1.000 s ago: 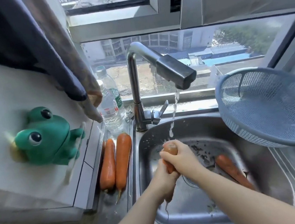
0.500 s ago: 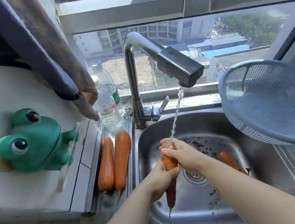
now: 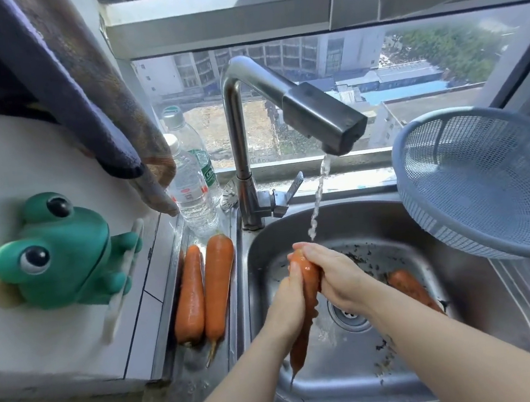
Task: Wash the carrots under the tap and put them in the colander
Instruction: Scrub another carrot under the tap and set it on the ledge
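Note:
Over the steel sink (image 3: 391, 219) I hold one carrot (image 3: 309, 281) upright, thick end up, under the stream from the tap (image 3: 323, 118). My left hand (image 3: 288, 304) grips its left side and my right hand (image 3: 335, 275) wraps its top and right side. The thin tip hangs below my hands. Another carrot (image 3: 409, 287) lies in the sink bottom, partly behind my right forearm. Two carrots (image 3: 206, 290) lie side by side on the ledge left of the sink. The blue colander (image 3: 486, 182) sits tilted at the sink's right rim, with nothing visible inside.
A green frog holder (image 3: 61, 250) is stuck to the left wall. Two plastic bottles (image 3: 192, 182) stand behind the ledge carrots, under a hanging cloth (image 3: 96, 97). Dirt specks lie around the drain (image 3: 349, 315). The tap lever (image 3: 292, 187) points right.
My left hand has slid up the carrot toward its thick end, and both hands have shifted slightly on it under the running water. The view has tilted a little.

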### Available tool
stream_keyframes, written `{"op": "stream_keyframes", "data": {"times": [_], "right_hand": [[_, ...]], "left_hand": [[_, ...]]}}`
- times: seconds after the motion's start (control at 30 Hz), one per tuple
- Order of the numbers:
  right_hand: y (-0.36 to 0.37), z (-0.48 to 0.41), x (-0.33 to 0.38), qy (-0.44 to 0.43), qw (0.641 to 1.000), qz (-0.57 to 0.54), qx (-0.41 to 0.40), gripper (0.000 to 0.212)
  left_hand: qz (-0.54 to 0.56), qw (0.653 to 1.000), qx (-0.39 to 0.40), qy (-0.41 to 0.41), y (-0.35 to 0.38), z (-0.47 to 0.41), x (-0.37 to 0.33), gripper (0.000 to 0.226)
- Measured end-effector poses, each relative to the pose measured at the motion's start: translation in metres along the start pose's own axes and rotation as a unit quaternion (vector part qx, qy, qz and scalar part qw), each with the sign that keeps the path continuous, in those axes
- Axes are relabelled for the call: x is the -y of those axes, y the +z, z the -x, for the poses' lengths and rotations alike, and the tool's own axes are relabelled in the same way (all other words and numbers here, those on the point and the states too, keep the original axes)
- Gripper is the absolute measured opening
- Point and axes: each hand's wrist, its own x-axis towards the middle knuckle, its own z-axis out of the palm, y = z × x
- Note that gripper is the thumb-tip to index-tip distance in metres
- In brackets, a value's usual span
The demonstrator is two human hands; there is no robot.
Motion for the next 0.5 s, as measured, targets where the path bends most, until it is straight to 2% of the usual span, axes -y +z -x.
{"op": "stream_keyframes", "data": {"times": [0.1,0.2,0.33,0.5], "right_hand": [[0.003,0.002,0.000,-0.005,1.000,0.026,-0.001,0.025],[-0.003,0.002,0.003,-0.024,0.999,0.034,-0.024,0.018],[-0.014,-0.001,0.011,-0.042,0.998,-0.011,-0.051,0.026],[-0.013,0.000,0.015,-0.046,0.997,0.034,-0.052,0.028]], "left_hand": [[0.131,0.987,-0.051,-0.074,0.007,-0.005,-0.009,0.072],[0.220,0.967,-0.028,-0.122,0.010,-0.007,-0.019,0.062],[0.227,0.963,0.087,-0.116,0.013,0.001,-0.023,0.059],[0.229,0.965,0.115,-0.059,0.013,0.008,-0.019,0.043]]}}
